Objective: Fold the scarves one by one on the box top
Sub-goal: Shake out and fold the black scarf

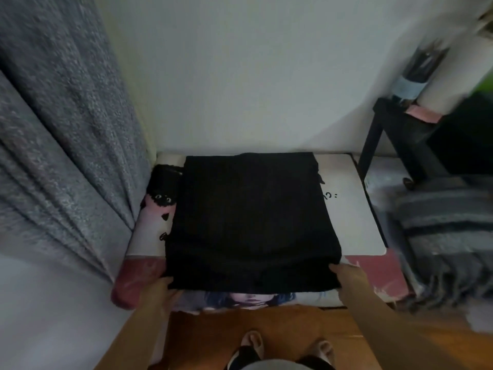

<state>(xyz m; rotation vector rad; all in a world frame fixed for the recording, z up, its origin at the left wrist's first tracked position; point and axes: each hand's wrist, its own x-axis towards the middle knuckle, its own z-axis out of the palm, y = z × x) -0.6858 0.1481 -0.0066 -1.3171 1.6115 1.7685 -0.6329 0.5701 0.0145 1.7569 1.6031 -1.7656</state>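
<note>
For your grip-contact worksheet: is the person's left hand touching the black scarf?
Touching. The head view shows the left hand gripping the near left corner of the black scarf.

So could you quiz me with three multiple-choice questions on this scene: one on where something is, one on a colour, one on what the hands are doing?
1. Where does the grey striped scarf lie?
A. On the box top
B. On the floor to the right of the box
C. Over the dark side table

2. What colour is the scarf spread on the box top?
A. Black
B. Green
C. White

3. What are the hands doing?
A. Both hang idle
B. Only one touches the scarf
C. Each grips a near corner of the scarf

Answers:
1. B: it is heaped beside the box, below the side table.
2. A: the cloth is uniformly black against the pale printed top.
3. C: the left hand and right hand each hold a near corner.
</note>
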